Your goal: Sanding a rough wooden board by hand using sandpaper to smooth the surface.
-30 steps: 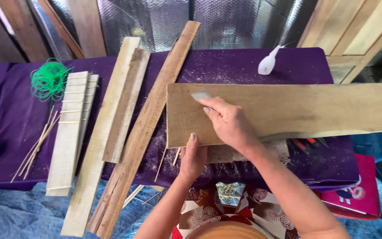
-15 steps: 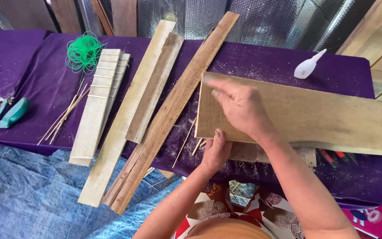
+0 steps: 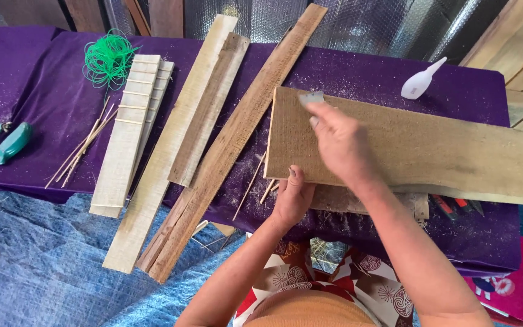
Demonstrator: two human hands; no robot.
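Note:
A wide brown wooden board (image 3: 443, 145) lies across the purple-covered table (image 3: 49, 97). My right hand (image 3: 337, 142) presses a small grey piece of sandpaper (image 3: 310, 97) onto the board's upper left corner. My left hand (image 3: 292, 197) grips the board's near left edge, thumb on top, holding it steady. Sawdust is scattered around the board.
Several long wooden planks (image 3: 213, 139) lie at an angle left of the board. Further left sit a bundle of pale slats (image 3: 127, 130), thin sticks (image 3: 80, 151), a coil of green cord (image 3: 109, 57) and a teal-handled tool (image 3: 4, 145). A white glue bottle (image 3: 422, 80) rests behind the board.
The view has shifted so the table appears further right. My right hand with the sandpaper has slid slightly along the board's left corner; my left hand keeps its grip.

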